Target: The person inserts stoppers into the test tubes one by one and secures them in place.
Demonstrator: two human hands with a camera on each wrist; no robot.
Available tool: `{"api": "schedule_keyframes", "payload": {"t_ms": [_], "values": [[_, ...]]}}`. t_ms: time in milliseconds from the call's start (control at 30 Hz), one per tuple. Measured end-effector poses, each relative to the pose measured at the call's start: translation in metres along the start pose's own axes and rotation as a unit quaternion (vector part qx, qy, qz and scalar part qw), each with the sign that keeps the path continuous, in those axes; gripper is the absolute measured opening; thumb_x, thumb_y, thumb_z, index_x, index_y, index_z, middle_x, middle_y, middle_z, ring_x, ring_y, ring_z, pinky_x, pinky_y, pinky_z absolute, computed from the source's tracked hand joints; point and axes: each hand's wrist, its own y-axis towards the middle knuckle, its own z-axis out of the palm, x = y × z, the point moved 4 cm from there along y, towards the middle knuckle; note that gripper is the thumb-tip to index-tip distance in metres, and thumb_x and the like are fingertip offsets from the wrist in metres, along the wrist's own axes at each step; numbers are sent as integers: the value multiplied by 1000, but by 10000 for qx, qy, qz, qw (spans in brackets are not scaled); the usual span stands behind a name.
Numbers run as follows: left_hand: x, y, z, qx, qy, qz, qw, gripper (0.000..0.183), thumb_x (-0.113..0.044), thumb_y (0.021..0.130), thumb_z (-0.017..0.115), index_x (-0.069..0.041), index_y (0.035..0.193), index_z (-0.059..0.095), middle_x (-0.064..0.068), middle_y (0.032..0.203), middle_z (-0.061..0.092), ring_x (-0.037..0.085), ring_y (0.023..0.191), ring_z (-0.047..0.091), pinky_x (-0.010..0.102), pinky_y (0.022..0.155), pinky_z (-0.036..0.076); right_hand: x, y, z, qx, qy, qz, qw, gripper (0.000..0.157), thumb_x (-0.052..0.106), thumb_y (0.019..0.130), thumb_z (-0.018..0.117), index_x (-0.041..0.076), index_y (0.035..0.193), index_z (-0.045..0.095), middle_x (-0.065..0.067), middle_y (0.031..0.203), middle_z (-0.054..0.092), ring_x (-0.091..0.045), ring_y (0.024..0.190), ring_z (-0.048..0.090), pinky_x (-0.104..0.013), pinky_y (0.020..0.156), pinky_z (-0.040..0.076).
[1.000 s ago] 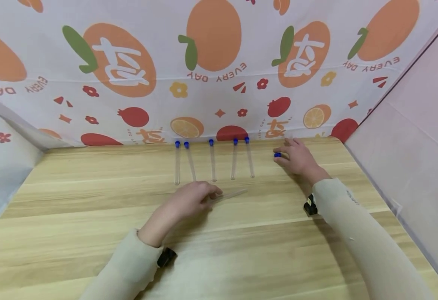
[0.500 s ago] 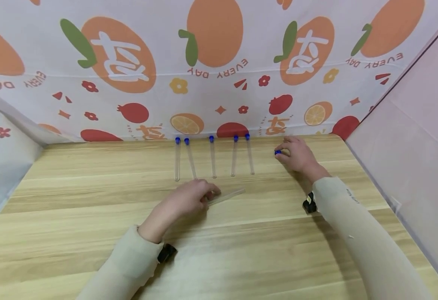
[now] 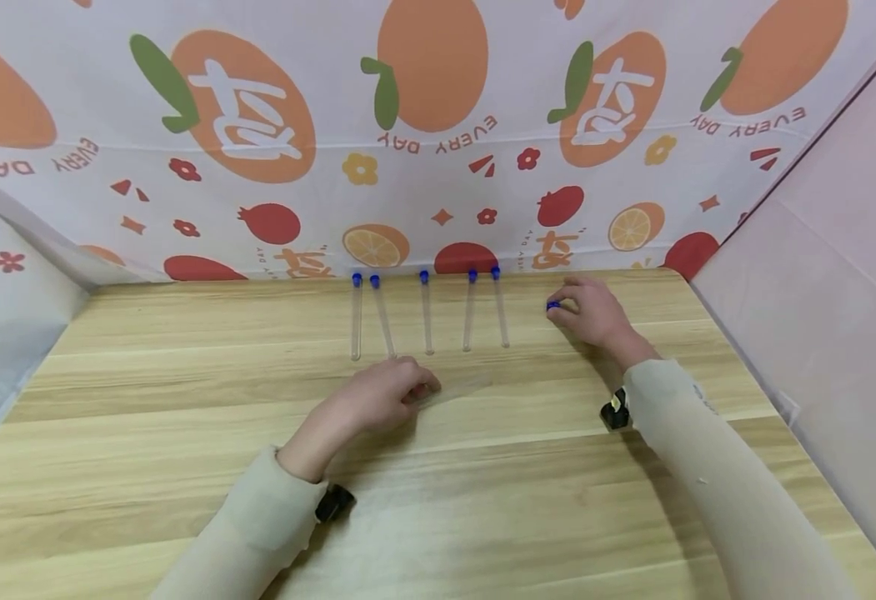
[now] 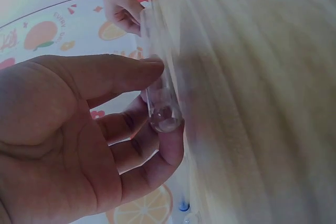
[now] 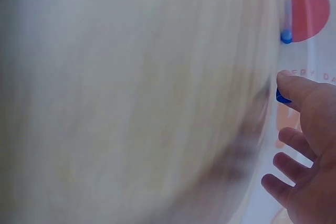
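Between thumb and fingers my left hand (image 3: 381, 393) pinches a clear test tube (image 3: 456, 392) near its rounded closed end. In the left wrist view the tube (image 4: 164, 106) has its closed end towards the camera and its other end pointing away. Over at the right back, my right hand (image 3: 593, 315) pinches a small blue cap (image 3: 553, 305) close to the tabletop. The right wrist view has the cap (image 5: 283, 97) at the thumb tip, the other fingers spread apart from it. The two hands stand apart, tube and cap not touching.
Several clear test tubes with blue caps, among them a middle one (image 3: 426, 317), lie in a row at the back of the wooden table (image 3: 483, 508). A fruit-printed cloth (image 3: 438, 183) hangs behind them, and a pale side panel (image 3: 850, 292) stands at the right.
The uncapped tube has shifted slightly left with my left hand. My right thumb and finger have closed in on the blue cap. The capped tubes stay put.
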Motion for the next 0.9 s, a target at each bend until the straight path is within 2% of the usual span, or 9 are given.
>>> {"api": "schedule_keyframes", "payload": {"t_ms": [133,333,500,600,767,900], "values": [[1,1,-2,-82,-157,1,9998,30,6,86,64,-3,114,72,4,96,67,17,85,58,35,79,52,6,-1,-2,-71,134,31,9999,26,27,97,66,9,114,73,-22,150,45,-42,141,38,-58,117,29],[3,1,-7,-142,-611,-243,9977,34,3,83,62,-5,115,70,3,103,68,16,92,61,36,83,53,18,-4,-13,-318,682,193,9970,31,29,98,65,11,122,69,-18,151,46,-40,143,35,-59,117,27],[7,0,-10,-221,-1076,-324,9934,31,1,89,61,-5,119,66,4,102,72,16,94,65,37,83,54,33,-11,-22,-774,1364,154,9875,30,29,96,68,9,118,71,-14,146,52,-35,139,43,-57,109,42],[9,0,-13,-300,-1377,-306,9896,30,-1,92,60,-5,121,64,3,99,74,15,91,67,34,81,53,45,-16,-23,-888,1768,93,9802,29,28,96,69,8,116,72,-11,141,57,-33,134,49,-56,102,49],[9,-1,-19,-491,-2138,-169,9755,33,1,94,57,-1,127,59,8,102,75,20,87,69,29,73,52,66,-26,-23,-990,2343,13,9671,30,30,96,69,9,117,72,-7,136,61,-27,127,55,-49,97,53],[7,-1,-23,-465,-2997,-26,9529,42,4,94,55,-3,135,55,16,107,73,30,93,69,32,74,55,82,-31,-24,-949,2872,-174,9530,32,31,95,69,9,118,71,-10,125,67,-26,114,64,-41,95,56]]}}
